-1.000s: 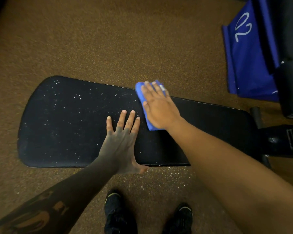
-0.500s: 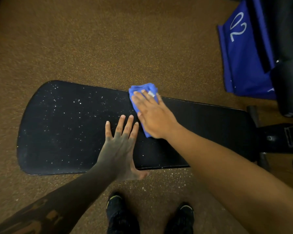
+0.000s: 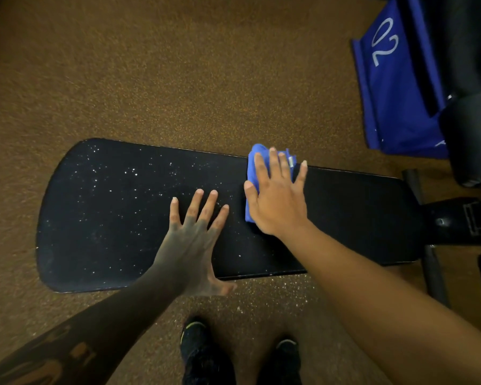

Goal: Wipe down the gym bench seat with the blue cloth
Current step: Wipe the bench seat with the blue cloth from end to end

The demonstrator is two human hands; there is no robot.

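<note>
A long black gym bench seat [image 3: 103,207] lies across the view, its left half dotted with white specks, its right half dark and plain. My right hand [image 3: 278,198] presses flat on the folded blue cloth [image 3: 252,168] near the far edge of the seat, right of centre. The cloth shows at my fingertips and along my thumb side; most of it is under the palm. My left hand [image 3: 195,234] rests flat on the seat just left of the cloth, fingers spread, holding nothing.
Brown speckled floor [image 3: 178,79] surrounds the bench. A blue panel marked "02" [image 3: 392,84] and black padded equipment [image 3: 472,134] stand at the right. The bench's black frame [image 3: 456,220] is at the right end. My two black shoes [image 3: 203,354] stand below the near edge.
My right hand has slid the blue cloth to the right along the far edge and turned its fingers more upright. The left hand stays planted on the seat.
</note>
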